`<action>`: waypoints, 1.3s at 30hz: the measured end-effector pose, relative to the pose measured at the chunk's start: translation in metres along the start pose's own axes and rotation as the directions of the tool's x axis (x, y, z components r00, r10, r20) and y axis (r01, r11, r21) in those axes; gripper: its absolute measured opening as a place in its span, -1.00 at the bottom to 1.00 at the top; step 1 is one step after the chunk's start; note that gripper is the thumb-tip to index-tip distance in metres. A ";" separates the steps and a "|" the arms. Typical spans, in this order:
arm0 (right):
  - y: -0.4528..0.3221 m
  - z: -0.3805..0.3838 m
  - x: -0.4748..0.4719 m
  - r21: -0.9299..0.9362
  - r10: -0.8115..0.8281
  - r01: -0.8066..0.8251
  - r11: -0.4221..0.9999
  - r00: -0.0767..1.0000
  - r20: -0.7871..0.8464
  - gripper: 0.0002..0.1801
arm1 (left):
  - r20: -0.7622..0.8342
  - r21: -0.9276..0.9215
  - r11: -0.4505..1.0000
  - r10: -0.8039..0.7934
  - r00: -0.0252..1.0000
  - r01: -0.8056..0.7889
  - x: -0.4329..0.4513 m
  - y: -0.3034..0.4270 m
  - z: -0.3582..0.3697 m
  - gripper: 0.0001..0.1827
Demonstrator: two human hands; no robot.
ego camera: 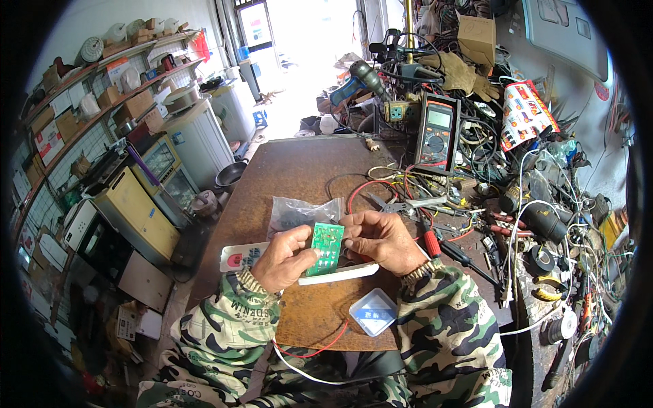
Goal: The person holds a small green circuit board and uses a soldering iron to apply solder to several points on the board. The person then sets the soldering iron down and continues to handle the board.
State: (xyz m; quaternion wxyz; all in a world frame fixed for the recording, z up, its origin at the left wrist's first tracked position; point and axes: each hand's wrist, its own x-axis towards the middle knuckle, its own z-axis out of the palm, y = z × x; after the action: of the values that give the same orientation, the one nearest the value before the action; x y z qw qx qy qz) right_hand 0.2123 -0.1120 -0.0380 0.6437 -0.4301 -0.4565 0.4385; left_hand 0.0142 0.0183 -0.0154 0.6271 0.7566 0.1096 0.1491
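Note:
My left hand (286,259) grips a green circuit board (326,246) by its left edge, tilted up towards me. At the board's upper right edge is my right hand (380,242), thumb and forefinger pinched together; whether something thin is between them cannot be told. A white plastic housing (339,275) lies under the board, and a white cover with a red mark (234,259) rests left of my left hand. Beyond the hands is a clear plastic bag (301,211) with dark contents. A small clear square box (373,312) with a blue label sits near the table's front edge.
A multimeter (437,133) stands at the back right. Pliers (390,205), a red test probe (432,244) and a black one lie right of my hands. Tangled cables, tape and a solder wire spool (560,326) crowd the right side. A red wire (326,347) crosses the wooden table's front edge.

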 end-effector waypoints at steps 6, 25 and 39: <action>0.000 0.000 0.000 0.012 0.015 -0.015 1.000 1.000 -0.025 -0.68 | 0.012 -0.019 1.000 0.018 1.000 -0.018 0.001 -0.001 -0.001 -0.63; -0.001 -0.002 -0.003 0.032 -0.016 0.014 0.999 0.999 0.042 -0.82 | -0.001 -0.060 0.998 0.020 1.000 -0.020 0.000 0.000 0.001 -0.64; -0.004 0.001 -0.003 -0.013 0.034 -0.034 0.999 0.999 0.002 -0.88 | -0.026 -0.036 0.999 0.005 1.000 -0.006 0.000 0.000 0.001 -0.67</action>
State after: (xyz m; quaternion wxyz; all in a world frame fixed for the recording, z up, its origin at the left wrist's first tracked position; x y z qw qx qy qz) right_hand 0.2114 -0.1156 -0.0343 0.6329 -0.4414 -0.4527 0.4469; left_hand 0.0146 0.0174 -0.0155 0.6389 0.7434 0.1128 0.1624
